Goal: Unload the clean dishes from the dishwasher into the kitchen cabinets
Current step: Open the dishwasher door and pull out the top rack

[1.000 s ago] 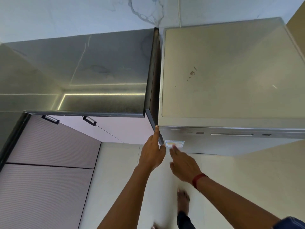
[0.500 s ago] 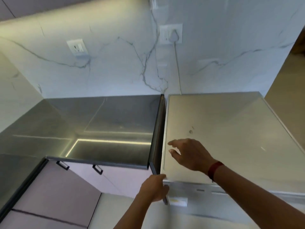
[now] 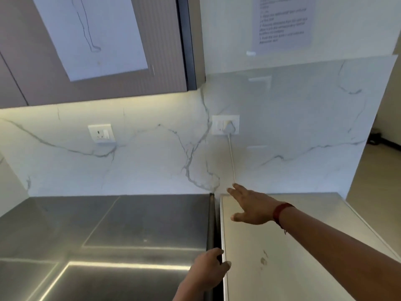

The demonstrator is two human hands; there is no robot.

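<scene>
Head view: left hand (image 3: 209,268) clamped on the dishwasher's (image 3: 282,283) left front edge, fingers in the gap beside the worktop (image 3: 130,220), probably to steady it. Right hand (image 3: 251,207) spread, holding nothing, over its back left corner by the cable (image 3: 231,157); dishes unseen.

Printed sheet (image 3: 282,20) on wall (image 3: 227,29): several text lines, all too blurred to read.

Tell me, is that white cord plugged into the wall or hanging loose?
Plugged in. Its plug sits in the right-hand wall socket, and the cord runs down from it toward the back of the dishwasher.
</scene>
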